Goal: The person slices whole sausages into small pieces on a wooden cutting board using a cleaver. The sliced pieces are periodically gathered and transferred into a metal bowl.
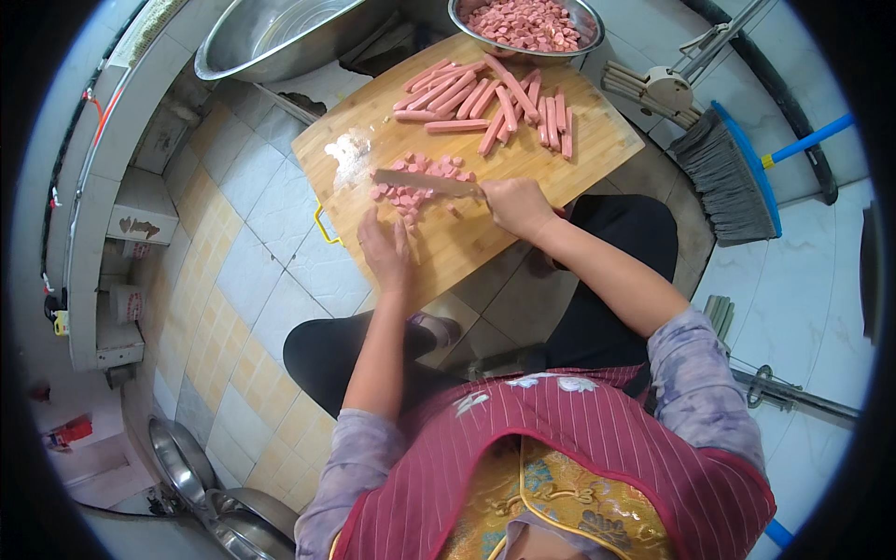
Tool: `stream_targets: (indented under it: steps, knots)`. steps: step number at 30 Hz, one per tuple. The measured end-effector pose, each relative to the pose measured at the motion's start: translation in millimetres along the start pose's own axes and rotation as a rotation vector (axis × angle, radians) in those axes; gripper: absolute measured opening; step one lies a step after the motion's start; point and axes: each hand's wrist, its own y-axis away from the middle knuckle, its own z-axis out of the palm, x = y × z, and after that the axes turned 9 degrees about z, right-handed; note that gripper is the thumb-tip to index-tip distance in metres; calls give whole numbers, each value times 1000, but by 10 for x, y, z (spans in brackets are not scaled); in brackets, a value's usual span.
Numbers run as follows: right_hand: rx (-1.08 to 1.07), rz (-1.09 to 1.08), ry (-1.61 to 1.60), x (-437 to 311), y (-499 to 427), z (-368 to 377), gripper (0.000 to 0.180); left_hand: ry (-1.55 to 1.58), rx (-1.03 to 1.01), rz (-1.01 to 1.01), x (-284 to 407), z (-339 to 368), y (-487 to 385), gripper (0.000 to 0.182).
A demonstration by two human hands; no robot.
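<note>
My right hand [519,206] grips the handle of a kitchen knife [437,183]. Its blade points left and lies over a pile of sliced pink sausage [404,204] on a wooden cutting board [448,259]. Close to the near side of that pile, my left hand [385,248] rests low over the board with thumb and fingers apart; I see nothing held in it. Whole sausages [448,93] lie in a loose heap across the far half of the board. A wet whitish patch [348,155] marks the board left of the slices.
Beyond the board stands a metal bowl [598,36] full of sausage slices. A large steel basin [220,61] is at the far left. A broom [728,175] with a blue handle leans at right. Steel basins [178,451] sit at lower left. The board has a yellow handle [323,225].
</note>
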Motion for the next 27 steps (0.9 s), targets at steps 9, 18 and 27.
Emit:
stream_targets:
  steps: [9,18,27]
  knots:
    - [-602,855,-790,824,-119,-230,28,-212,-48,31,10,337,-340,89]
    - [-947,855,-1150,555,-73,153,18,-64,159,-80,555,937,-429,88]
    - [-928,774,-1136,217,15,233,21,33,204,-74,776,1042,-508,53]
